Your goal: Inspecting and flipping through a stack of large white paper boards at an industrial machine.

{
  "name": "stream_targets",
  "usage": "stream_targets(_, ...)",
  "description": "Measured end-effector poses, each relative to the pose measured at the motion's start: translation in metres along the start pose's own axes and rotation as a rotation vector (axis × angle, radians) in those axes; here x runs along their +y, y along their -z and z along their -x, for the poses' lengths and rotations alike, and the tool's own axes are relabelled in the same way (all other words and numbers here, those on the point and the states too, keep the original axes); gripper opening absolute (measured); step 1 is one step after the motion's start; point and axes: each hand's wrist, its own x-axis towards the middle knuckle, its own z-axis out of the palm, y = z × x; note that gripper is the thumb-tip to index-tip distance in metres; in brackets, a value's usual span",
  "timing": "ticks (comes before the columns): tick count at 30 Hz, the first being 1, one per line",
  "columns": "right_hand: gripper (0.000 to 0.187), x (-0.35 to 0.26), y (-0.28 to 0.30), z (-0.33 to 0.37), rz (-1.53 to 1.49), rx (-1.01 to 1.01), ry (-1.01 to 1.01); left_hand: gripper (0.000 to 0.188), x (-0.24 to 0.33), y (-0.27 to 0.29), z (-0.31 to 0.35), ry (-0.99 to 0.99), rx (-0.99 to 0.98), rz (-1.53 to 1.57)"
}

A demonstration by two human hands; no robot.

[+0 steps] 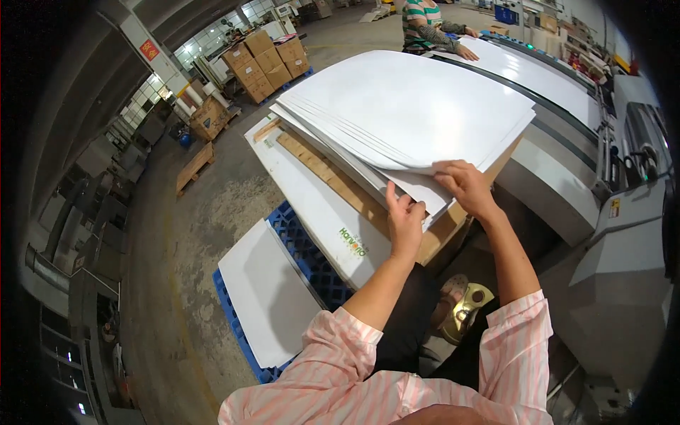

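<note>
A thick pile of large white sheets [418,99] lies in front of me, its near corner fanned into layers. My right hand [464,185] pinches the upper sheets at that corner and holds them slightly raised. Just below and to the left, my left hand [406,219] is at the corner of the lower sheets [418,185], fingers curled at their edge and the index finger stretched out more. The undersides of the sheets and some fingertips are hidden. A wooden strip [333,177] lies under the pile's left side, on a white printed board [322,227].
A blue plastic pallet [304,244] at lower left bears another stack of white sheets [265,294]. A grey machine [559,177] stands close on the right. Beyond the pile, a person [425,25] works at it. Cartons [262,60] are stacked at the back left.
</note>
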Motion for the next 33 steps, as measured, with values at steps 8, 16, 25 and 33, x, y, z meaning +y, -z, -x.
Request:
stream_targets(8, 0.036, -0.044, 0.004, -0.003, 0.272, 0.035, 0.391, 0.028, 0.001, 0.008, -0.006, 0.129, -0.037, 0.141)
stream_targets(16, 0.029, -0.018, 0.017, 0.011, 0.293, -0.138, 0.254, 0.038, 0.012, 0.016, -0.005, 0.043, -0.060, -0.039)
stream_targets(25, 0.020, -0.008, 0.004, 0.011, 0.287, -0.093, 0.162, 0.041, 0.018, 0.024, 0.007, -0.562, -0.276, -1.118)
stream_targets(33, 0.036, -0.005, -0.015, -0.015, -0.558, 0.318, -0.392, 0.047, 0.026, 0.029, 0.012, -0.549, -0.277, -1.276)
